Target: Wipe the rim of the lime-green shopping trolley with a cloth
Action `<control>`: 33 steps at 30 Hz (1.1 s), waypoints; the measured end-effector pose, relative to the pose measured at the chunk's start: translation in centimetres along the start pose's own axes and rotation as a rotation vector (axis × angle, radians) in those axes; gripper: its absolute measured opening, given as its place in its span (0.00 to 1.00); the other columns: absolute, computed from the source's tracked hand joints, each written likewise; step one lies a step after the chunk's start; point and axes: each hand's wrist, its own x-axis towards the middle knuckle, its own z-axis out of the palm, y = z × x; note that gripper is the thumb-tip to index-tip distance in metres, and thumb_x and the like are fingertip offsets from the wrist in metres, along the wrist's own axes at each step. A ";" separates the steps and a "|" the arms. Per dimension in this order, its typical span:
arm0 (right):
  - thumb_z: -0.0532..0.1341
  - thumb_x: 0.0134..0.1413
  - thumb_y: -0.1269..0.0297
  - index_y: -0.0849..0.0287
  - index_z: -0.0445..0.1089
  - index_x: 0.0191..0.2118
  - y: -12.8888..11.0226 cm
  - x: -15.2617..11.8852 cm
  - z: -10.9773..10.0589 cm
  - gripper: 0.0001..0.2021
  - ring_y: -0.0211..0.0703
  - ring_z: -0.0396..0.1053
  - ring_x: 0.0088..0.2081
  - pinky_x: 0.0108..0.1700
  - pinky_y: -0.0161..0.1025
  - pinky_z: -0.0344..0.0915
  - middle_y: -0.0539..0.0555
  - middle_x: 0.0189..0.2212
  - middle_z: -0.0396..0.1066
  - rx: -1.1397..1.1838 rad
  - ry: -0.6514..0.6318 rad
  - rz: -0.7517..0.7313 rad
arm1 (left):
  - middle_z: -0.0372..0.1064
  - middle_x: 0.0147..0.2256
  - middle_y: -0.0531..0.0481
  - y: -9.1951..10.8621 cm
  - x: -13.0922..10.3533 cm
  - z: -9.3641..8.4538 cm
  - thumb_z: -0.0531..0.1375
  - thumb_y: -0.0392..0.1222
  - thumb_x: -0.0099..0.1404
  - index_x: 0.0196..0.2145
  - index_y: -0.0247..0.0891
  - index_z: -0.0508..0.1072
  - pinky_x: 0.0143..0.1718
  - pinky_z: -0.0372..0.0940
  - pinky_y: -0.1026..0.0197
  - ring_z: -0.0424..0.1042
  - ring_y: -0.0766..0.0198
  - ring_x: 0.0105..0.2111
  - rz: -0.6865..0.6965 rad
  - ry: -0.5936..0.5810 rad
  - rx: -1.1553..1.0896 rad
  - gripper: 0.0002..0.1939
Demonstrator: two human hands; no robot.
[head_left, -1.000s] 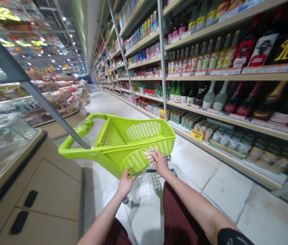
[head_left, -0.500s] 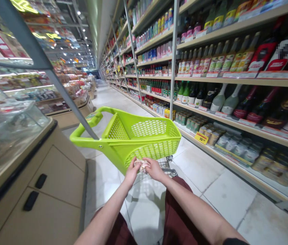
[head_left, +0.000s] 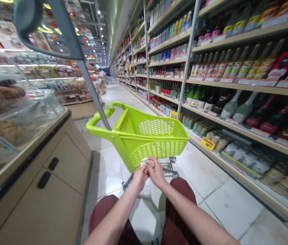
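Between my two hands is a crumpled, whitish cloth or tissue with brownish marks (head_left: pixel 147 162); its exact kind is too small to tell. My left hand (head_left: pixel 140 177) grips it from the left and below. From the right, my right hand (head_left: pixel 156 173) closes on it, fingers bent over its edge. Both hands are in front of the near side of a lime-green shopping cart (head_left: pixel 159 139), whose basket holds nothing that I can see. The cart's grey pole with a looped handle (head_left: pixel 92 92) rises to the upper left.
On the right run long shelves (head_left: pixel 236 86) of bottles and cans, with a yellow price tag (head_left: pixel 207 143) low down. A beige counter (head_left: pixel 57 190) with a glass case (head_left: pixel 26 122) of baked goods stands on the left. Tiled floor (head_left: pixel 225 197) lies between them.
The view has turned a little left, so cart and shelves sit farther right. My hands have drawn closer together around the crumpled piece, the left hand turning under it. My knees show more.
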 end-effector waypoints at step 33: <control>0.53 0.57 0.69 0.56 0.64 0.50 3.7 8.9 1.4 0.15 0.49 0.52 0.56 0.55 0.51 0.53 0.52 0.52 0.61 -0.585 -0.169 -0.830 | 0.68 0.44 0.42 2.2 4.7 -5.6 0.56 0.33 0.51 0.43 0.32 0.67 0.47 0.58 0.60 0.67 0.60 0.43 0.308 0.129 0.975 0.19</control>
